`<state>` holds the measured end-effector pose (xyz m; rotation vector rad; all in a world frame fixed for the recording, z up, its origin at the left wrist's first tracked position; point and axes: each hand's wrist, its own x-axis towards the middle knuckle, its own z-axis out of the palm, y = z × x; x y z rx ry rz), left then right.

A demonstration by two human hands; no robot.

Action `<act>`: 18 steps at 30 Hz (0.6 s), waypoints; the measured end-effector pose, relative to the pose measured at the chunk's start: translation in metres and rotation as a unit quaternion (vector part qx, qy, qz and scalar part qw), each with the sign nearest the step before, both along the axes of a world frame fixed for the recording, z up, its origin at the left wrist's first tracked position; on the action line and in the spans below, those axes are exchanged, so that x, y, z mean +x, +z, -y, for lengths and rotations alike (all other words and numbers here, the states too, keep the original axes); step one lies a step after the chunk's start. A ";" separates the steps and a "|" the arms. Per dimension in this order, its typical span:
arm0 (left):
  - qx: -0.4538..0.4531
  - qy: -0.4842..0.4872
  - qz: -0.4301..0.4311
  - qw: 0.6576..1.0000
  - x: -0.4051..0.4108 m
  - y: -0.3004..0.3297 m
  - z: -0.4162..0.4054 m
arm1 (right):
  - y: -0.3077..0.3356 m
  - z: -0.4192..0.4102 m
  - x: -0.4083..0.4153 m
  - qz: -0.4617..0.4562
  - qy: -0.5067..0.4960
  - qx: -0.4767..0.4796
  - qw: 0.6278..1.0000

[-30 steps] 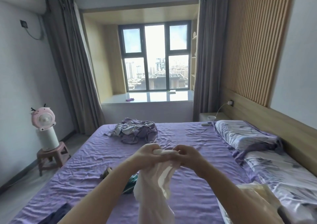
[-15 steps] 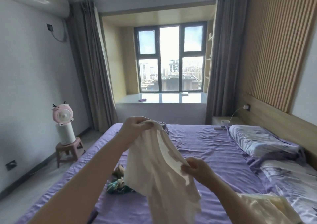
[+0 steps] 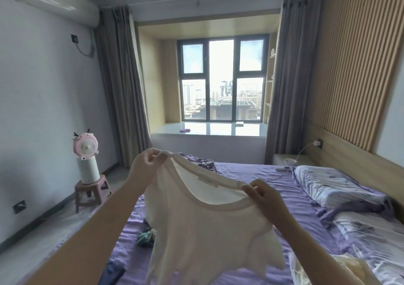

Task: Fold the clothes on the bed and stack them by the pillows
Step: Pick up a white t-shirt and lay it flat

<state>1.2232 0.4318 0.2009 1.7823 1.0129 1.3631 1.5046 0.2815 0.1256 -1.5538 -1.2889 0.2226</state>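
- A cream, thin knit top with a ribbed round neckline (image 3: 203, 230) hangs in the air between both hands, spread open at the collar, its body draping down below them over the purple-sheeted bed (image 3: 258, 175).
- The left hand (image 3: 147, 168) pinches the collar's far shoulder edge, raised higher than the other.
- The right hand (image 3: 265, 199) pinches the collar rim nearer and lower, thumb on top.
- Below the left hand, a small crumpled teal patterned cloth (image 3: 146, 236) lies on the sheet.
- Beyond the left hand sits a rumpled purple-grey garment heap (image 3: 202, 162).
- Right of the right hand lie floral-print pillows (image 3: 334, 185).
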 end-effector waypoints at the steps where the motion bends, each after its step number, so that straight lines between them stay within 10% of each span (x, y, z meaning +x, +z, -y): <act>1: 0.010 0.009 -0.010 1.000 -0.003 -0.002 0.002 | 0.005 0.003 0.001 0.019 0.014 -0.008 1.000; 7: 0.050 0.028 -0.089 0.994 -0.021 -0.017 0.014 | 0.019 0.029 0.006 0.164 0.120 -0.105 0.973; 18: 0.093 0.062 -0.143 0.983 -0.026 -0.054 0.062 | -0.013 0.053 0.009 -0.036 0.029 0.038 0.998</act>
